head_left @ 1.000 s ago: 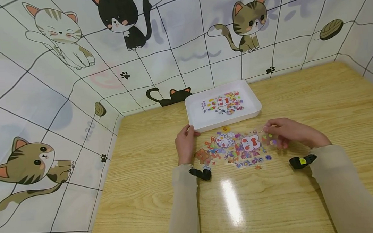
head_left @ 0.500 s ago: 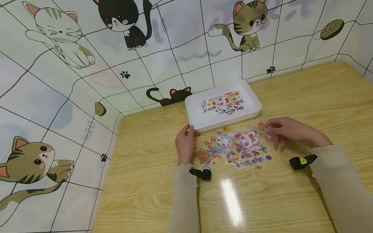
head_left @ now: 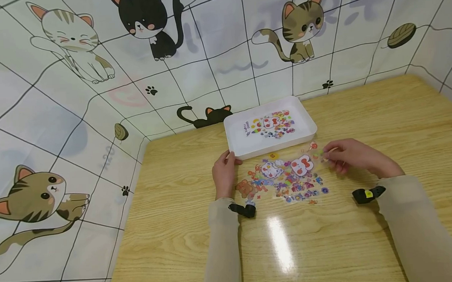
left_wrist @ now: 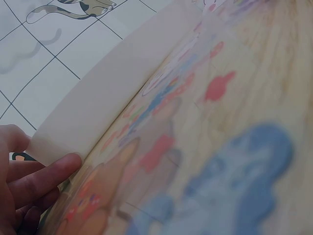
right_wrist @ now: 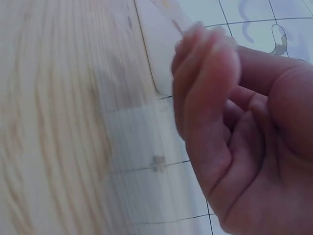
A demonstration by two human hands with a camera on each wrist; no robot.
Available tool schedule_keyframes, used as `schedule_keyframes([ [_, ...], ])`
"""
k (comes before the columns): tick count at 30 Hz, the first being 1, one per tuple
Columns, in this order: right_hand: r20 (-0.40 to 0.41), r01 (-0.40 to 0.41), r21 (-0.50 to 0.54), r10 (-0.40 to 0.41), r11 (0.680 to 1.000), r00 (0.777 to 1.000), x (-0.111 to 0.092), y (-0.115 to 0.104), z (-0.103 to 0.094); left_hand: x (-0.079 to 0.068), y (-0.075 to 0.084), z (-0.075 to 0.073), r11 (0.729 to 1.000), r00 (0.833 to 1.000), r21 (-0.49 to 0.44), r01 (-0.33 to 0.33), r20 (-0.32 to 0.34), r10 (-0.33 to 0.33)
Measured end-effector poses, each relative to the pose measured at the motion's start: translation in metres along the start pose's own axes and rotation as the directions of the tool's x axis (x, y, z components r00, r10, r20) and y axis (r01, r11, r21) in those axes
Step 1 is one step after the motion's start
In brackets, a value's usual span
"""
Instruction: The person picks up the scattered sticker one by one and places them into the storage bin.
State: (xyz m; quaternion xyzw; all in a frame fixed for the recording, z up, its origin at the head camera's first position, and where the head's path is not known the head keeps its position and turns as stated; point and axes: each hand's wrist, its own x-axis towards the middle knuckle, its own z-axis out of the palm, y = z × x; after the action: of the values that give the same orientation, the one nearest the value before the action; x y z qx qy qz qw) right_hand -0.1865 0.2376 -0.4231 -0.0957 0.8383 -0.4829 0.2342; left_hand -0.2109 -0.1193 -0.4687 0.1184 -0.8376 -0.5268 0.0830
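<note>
My left hand [head_left: 224,174] holds the near left corner of a white tray [head_left: 236,141], its fingers around the corner in the left wrist view. Out to the right, my right hand [head_left: 351,155] pinches the right end of a clear sticker sheet [head_left: 302,166] printed with a white rabbit in a red bow. The sheet overlaps other clear stickers on the table, among them a brown bear sticker [head_left: 245,188] near my left wrist. In the right wrist view, the fingertips [right_wrist: 222,58] are drawn together, with the sheet's edge hardly visible.
Inside the tray lies a colourful sticker sheet [head_left: 272,123] with a rabbit and lettering. The wooden table [head_left: 177,244] meets a wall covering [head_left: 234,69] printed with cats behind the tray and at the left.
My right hand has shifted the rabbit sheet slightly toward the tray, and its red upper corner print now shows beside the fingers. The left hand and tray have stayed in place.
</note>
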Motion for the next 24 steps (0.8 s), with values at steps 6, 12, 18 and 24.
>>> schedule_keyframes([
  [6, -0.075, -0.006, 0.001, 0.006, 1.0, 0.997, -0.003, 0.001, -0.007, 0.0, 0.002, -0.001, 1.0, 1.0, 0.002, 0.007, 0.0, -0.007],
  [12, -0.156, -0.004, -0.011, 0.002, 1.0, 0.988, -0.006, 0.004, -0.013, 0.0, 0.002, -0.001, 1.0, 1.0, 0.005, 0.017, 0.003, -0.017],
  [18, -0.21, -0.009, 0.01, 0.011, 1.0, 0.978, -0.01, 0.007, -0.018, 0.0, 0.001, 0.0, 1.0, 1.0, 0.007, 0.012, -0.002, -0.012],
  [24, -0.239, -0.032, 0.005, 0.032, 0.999, 0.971, -0.014, 0.009, -0.023, -0.001, 0.002, 0.0, 1.0, 1.0, 0.0, 0.02, 0.002, -0.02],
])
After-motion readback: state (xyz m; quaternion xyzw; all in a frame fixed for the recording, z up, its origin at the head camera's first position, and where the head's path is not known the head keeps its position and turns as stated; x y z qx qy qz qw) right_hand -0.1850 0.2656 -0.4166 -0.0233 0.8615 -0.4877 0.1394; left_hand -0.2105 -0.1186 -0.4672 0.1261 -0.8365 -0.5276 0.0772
